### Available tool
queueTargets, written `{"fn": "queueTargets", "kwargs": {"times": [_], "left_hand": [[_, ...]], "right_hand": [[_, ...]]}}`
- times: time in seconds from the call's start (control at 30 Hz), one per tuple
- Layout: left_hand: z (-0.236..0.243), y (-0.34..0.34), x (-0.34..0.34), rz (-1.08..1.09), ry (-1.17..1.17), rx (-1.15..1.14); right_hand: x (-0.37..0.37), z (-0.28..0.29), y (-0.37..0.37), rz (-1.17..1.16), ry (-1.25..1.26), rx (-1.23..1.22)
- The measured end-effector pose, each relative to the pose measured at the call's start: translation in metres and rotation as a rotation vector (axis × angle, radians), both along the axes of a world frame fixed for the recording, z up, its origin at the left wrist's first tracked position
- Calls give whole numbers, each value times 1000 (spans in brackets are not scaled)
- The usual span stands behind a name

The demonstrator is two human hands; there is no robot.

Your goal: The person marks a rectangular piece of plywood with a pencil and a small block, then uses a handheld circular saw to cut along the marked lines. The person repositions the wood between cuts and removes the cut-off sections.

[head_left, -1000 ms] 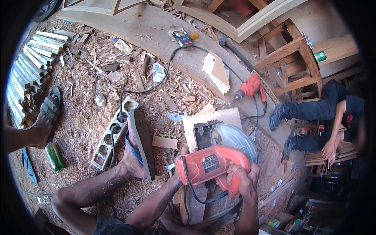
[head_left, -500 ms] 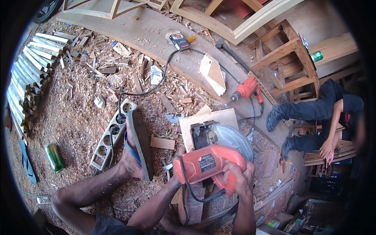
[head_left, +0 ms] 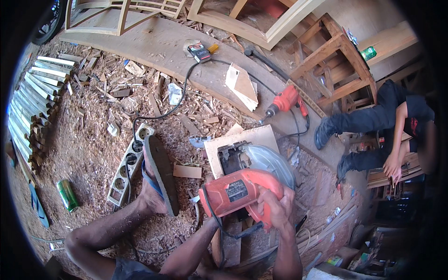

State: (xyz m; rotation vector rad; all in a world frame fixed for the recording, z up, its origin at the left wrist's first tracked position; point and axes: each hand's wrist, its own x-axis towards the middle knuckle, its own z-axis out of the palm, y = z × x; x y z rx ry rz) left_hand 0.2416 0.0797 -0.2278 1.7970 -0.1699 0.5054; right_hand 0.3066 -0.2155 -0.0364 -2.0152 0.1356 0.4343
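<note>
Sandalled foot beyond green can (head_left: 68, 195), left of grip, now gone. Right hand (head_left: 274, 207) clasping red saw (head_left: 224, 193); left hand's (head_left: 209, 179) hold unclear.

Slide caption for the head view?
Right grip holding a red circular saw over a pale board, red drill and power strip nearby.

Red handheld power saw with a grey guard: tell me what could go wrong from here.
The black cord loops beside the red, grey-guarded power saw and might snag if the right hand shifts it. Brown wood shavings lie around the long white multi-socket power strip, so a spark could perhaps catch. The foot in a dark, blue-strapped sandal sits right beside the strip and might knock it askew.
</note>
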Motion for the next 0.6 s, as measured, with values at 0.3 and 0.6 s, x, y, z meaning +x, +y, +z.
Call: {"fn": "queueTargets", "kwargs": {"times": [0.3, 0.6], "left_hand": [[38, -188, 32, 361, 1074, -118], [11, -206, 20, 419, 928, -344]], "right_hand": [[-1, 7, -5, 48, 66, -1], [-19, 12, -18, 12, 113, 35]]}}
